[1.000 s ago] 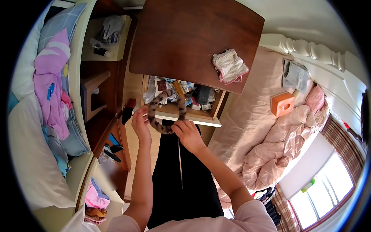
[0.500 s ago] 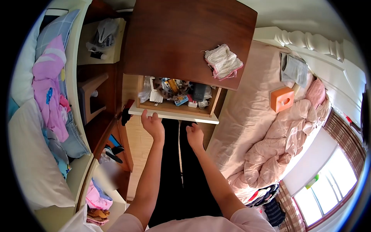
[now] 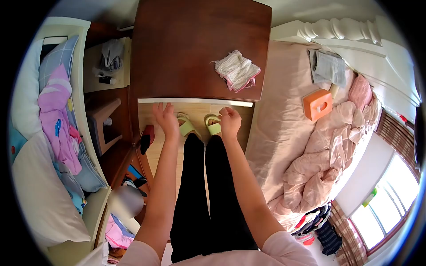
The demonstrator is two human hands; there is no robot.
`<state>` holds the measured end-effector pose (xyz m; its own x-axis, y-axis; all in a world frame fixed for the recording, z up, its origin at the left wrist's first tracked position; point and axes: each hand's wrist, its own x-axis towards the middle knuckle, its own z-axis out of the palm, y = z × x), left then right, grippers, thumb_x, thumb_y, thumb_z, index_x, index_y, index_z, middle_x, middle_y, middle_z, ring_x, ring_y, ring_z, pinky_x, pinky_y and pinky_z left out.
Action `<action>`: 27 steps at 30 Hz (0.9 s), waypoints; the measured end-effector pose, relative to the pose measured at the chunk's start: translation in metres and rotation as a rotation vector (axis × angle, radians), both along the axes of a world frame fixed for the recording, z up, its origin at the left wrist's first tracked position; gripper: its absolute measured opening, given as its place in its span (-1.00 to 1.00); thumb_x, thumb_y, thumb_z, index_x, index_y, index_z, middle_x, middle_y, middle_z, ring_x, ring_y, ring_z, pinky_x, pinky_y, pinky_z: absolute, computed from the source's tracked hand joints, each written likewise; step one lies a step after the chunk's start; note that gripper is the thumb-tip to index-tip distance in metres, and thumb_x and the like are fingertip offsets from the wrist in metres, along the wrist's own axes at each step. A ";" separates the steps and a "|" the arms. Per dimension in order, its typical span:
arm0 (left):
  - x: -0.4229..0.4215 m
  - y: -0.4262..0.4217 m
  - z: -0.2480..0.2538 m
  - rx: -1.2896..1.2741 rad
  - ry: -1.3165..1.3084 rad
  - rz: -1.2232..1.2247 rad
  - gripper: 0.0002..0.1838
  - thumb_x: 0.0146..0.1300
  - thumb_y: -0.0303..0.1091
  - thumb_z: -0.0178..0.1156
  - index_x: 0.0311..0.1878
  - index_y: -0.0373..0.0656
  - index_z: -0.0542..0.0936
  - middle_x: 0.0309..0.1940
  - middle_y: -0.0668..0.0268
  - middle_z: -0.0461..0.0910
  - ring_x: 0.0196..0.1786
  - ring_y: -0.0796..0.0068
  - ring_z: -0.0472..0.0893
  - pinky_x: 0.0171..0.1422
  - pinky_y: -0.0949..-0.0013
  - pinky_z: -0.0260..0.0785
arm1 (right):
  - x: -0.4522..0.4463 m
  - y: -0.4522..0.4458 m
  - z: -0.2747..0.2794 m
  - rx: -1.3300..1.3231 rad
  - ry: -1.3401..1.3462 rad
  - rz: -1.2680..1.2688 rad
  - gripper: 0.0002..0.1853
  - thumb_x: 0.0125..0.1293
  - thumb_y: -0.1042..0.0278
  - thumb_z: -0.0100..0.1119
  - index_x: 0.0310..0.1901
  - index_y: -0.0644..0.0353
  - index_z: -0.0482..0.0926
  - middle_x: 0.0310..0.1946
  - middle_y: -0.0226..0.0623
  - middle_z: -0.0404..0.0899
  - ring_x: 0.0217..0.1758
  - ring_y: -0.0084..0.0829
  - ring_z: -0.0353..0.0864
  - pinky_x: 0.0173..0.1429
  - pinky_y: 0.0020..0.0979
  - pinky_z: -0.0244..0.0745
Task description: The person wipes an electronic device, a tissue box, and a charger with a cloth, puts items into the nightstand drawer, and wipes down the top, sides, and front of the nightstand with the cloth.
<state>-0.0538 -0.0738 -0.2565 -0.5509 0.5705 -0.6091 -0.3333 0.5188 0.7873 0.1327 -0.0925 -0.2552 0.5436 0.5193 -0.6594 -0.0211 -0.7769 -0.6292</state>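
Under the near edge of the brown tabletop (image 3: 177, 53), a white drawer front (image 3: 199, 102) shows as a thin strip facing the person, its long axis running left to right and dipping slightly toward the right end. It sits close in beneath the top, so whatever lies behind it is hidden. The left hand (image 3: 166, 120) points forward at the strip's left part, palm empty, fingers spread and extended, tips at or just short of the white edge (from above, contact is impossible to tell). The right hand (image 3: 230, 122) is near the strip's other end with its fingers curled inward; whether they press together or pinch anything cannot be told.

Between the hands, two green slippers (image 3: 187, 127) stand on the pale wooden floor (image 3: 166, 170), toes toward the drawer front. A cream cloth with a pink border (image 3: 237, 71) lies crumpled on the tabletop's right near corner. On the bed (image 3: 275, 146), an orange tissue box (image 3: 317, 105) rests with its oval opening turned rightward. At far left, a lilac garment (image 3: 57, 106) bears a blue marking, too small to read.
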 end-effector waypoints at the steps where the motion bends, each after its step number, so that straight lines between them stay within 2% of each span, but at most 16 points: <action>1: 0.002 0.007 0.000 0.020 -0.050 0.008 -0.19 0.37 -0.47 0.11 0.58 -0.30 -0.07 0.54 -0.02 0.15 0.47 0.13 0.35 0.55 0.15 0.16 | 0.000 0.009 0.015 0.088 -0.116 0.078 -0.71 0.36 0.30 0.26 -0.05 0.37 0.63 -0.40 -0.20 0.70 -0.43 -0.40 0.64 -0.23 -0.37 0.54; 3: 0.005 0.018 -0.002 0.042 -0.119 0.020 -0.16 0.31 -0.50 0.11 0.59 -0.20 -0.05 0.53 0.09 0.19 0.44 0.20 0.38 0.54 0.08 0.16 | 0.001 0.029 0.047 0.262 -0.353 0.234 -0.80 0.35 0.34 0.26 -0.14 0.30 0.66 -0.39 -0.20 0.69 -0.42 -0.33 0.65 -0.21 -0.33 0.55; 4: 0.002 0.022 -0.006 0.065 -0.159 0.012 -0.16 0.30 -0.50 0.12 0.60 -0.16 -0.04 0.53 0.12 0.19 0.44 0.22 0.37 0.53 0.08 0.16 | 0.005 0.038 0.052 0.397 -0.352 0.298 -0.82 0.31 0.37 0.29 -0.11 0.22 0.64 -0.26 -0.17 0.68 -0.17 -0.21 0.68 -0.02 -0.25 0.55; 6: -0.002 0.025 -0.012 0.073 -0.220 0.000 -0.15 0.29 -0.49 0.13 0.60 -0.10 -0.02 0.52 0.18 0.21 0.46 0.27 0.35 0.53 0.07 0.15 | 0.013 0.061 0.056 0.462 -0.517 0.524 -0.62 0.26 0.36 0.35 0.10 0.18 0.57 0.08 -0.14 0.59 0.20 -0.09 0.53 0.22 -0.10 0.44; 8: -0.006 0.025 -0.015 0.047 -0.258 -0.008 -0.16 0.30 -0.47 0.15 0.60 -0.04 0.00 0.51 0.23 0.24 0.50 0.31 0.32 0.53 0.06 0.13 | 0.006 0.092 0.061 0.629 -0.756 0.573 -0.43 0.23 0.36 0.37 0.29 0.12 0.45 0.34 -0.18 0.37 0.38 0.05 0.30 0.36 0.03 0.28; 11: -0.005 0.021 0.003 0.079 -0.260 -0.040 -0.19 0.29 -0.48 0.14 0.59 -0.09 0.05 0.50 0.24 0.23 0.32 0.34 0.41 0.53 0.15 0.13 | 0.007 0.121 0.048 0.464 -0.977 0.702 -0.35 0.18 0.43 0.35 0.34 0.08 0.41 0.41 -0.21 0.29 0.39 0.12 0.27 0.38 0.04 0.23; 14: -0.028 0.020 0.006 0.017 -0.222 -0.133 -0.25 0.34 -0.43 0.16 0.56 -0.13 0.11 0.48 0.20 0.26 0.40 0.32 0.37 0.51 0.16 0.15 | 0.028 0.132 0.026 0.397 -1.000 0.812 -0.31 0.10 0.52 0.31 0.34 0.05 0.42 0.38 -0.21 0.36 0.38 0.09 0.30 0.39 -0.02 0.22; 17: -0.049 0.013 0.015 -0.004 -0.231 -0.067 -0.30 0.40 -0.39 0.13 0.56 -0.18 0.12 0.46 0.14 0.28 0.47 0.27 0.34 0.52 0.14 0.19 | 0.067 0.133 0.021 0.501 -0.829 0.693 -0.27 0.02 0.61 0.23 0.33 0.07 0.44 0.32 -0.22 0.46 0.35 0.02 0.34 0.36 -0.08 0.24; 19: -0.062 0.006 0.015 0.013 -0.191 -0.069 -0.35 0.43 -0.40 0.10 0.53 -0.24 0.15 0.43 0.09 0.31 0.45 0.22 0.37 0.51 0.12 0.25 | 0.078 0.113 0.037 0.593 -0.867 0.511 -0.29 0.00 0.65 0.17 0.30 0.13 0.46 0.24 -0.24 0.54 0.31 -0.03 0.38 0.36 -0.08 0.23; 21: -0.072 -0.003 0.010 0.010 -0.166 -0.054 -0.39 0.45 -0.40 0.08 0.50 -0.29 0.16 0.41 0.04 0.33 0.43 0.17 0.41 0.50 0.11 0.30 | 0.081 0.087 0.038 0.495 -0.938 0.369 -0.33 0.02 0.66 0.14 0.28 0.20 0.47 0.25 -0.17 0.53 0.30 0.00 0.38 0.37 -0.06 0.23; 22: -0.075 -0.008 0.007 -0.004 -0.161 -0.039 -0.40 0.46 -0.40 0.07 0.49 -0.31 0.17 0.40 0.01 0.34 0.41 0.14 0.42 0.49 0.10 0.32 | 0.081 0.074 0.032 0.451 -0.887 0.382 -0.32 0.14 0.61 0.16 0.37 0.17 0.40 0.39 -0.03 0.38 0.43 0.11 0.26 0.47 -0.02 0.15; 25: -0.082 -0.026 0.009 -0.039 -0.193 0.034 -0.45 0.48 -0.43 0.02 0.47 -0.36 0.20 0.39 -0.04 0.35 0.42 0.06 0.43 0.50 0.08 0.32 | 0.027 0.064 -0.006 0.314 -1.057 0.353 -0.30 0.27 0.46 0.22 0.47 0.08 0.31 0.54 0.05 0.12 0.58 0.24 0.02 0.57 0.10 -0.03; 26: -0.082 -0.030 0.011 -0.047 -0.210 0.062 -0.46 0.48 -0.44 0.00 0.46 -0.37 0.21 0.39 -0.05 0.35 0.43 0.03 0.42 0.51 0.07 0.31 | 0.002 0.065 -0.012 0.197 -1.053 0.380 -0.26 0.34 0.33 0.25 0.54 -0.01 0.23 0.61 0.04 -0.07 0.64 0.28 -0.20 0.60 0.28 -0.23; 27: -0.084 -0.036 0.012 -0.054 -0.210 0.081 -0.48 0.49 -0.44 0.00 0.45 -0.37 0.24 0.39 -0.04 0.36 0.43 0.04 0.42 0.50 0.07 0.32 | -0.029 0.068 -0.011 0.183 -1.064 0.427 -0.22 0.31 0.28 0.28 0.55 -0.05 0.22 0.61 0.01 -0.05 0.65 0.25 -0.21 0.56 0.40 -0.31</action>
